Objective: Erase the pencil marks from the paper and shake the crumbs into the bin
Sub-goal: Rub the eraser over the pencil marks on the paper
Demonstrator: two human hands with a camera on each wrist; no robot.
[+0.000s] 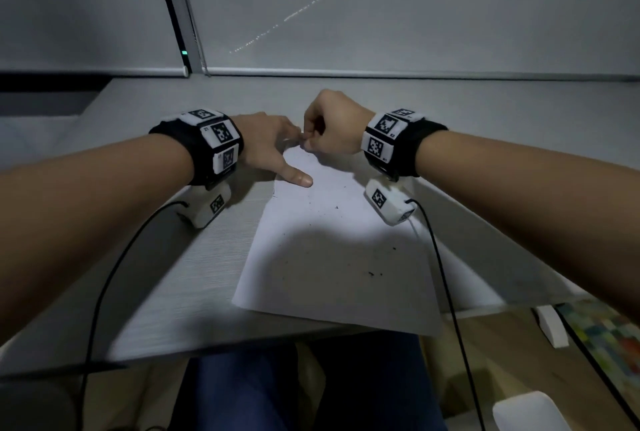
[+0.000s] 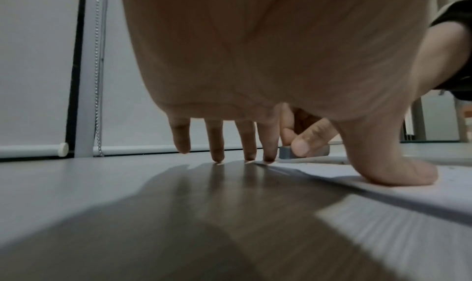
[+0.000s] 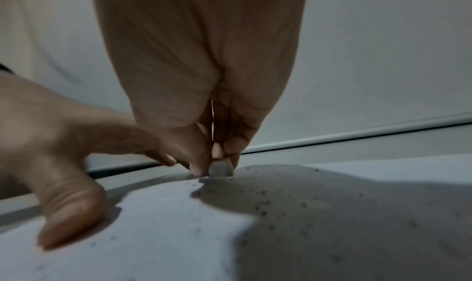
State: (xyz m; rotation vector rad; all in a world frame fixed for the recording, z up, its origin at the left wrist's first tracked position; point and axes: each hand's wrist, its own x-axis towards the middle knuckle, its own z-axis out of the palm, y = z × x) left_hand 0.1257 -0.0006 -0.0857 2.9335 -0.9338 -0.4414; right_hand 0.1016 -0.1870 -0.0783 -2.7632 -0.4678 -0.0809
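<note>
The paper (image 1: 332, 257), crumb-speckled, lay on the counter (image 1: 194, 257); the left hand (image 1: 270, 143) pressed it with straight, spread fingers while the right hand (image 1: 332, 129) pinched a grey eraser (image 3: 220, 169) at its far edge.

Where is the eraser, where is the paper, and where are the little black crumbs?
eraser (image 3: 221, 169): right wrist view, its grey end below the fingertips.
paper (image 1: 322, 278): head view, bare middle of the sheet.
crumbs (image 1: 374, 273): head view, dark cluster on the sheet.

One paper (image 1: 332, 257), one eraser (image 3: 221, 170), two hands, two wrist cameras, many dark crumbs.
</note>
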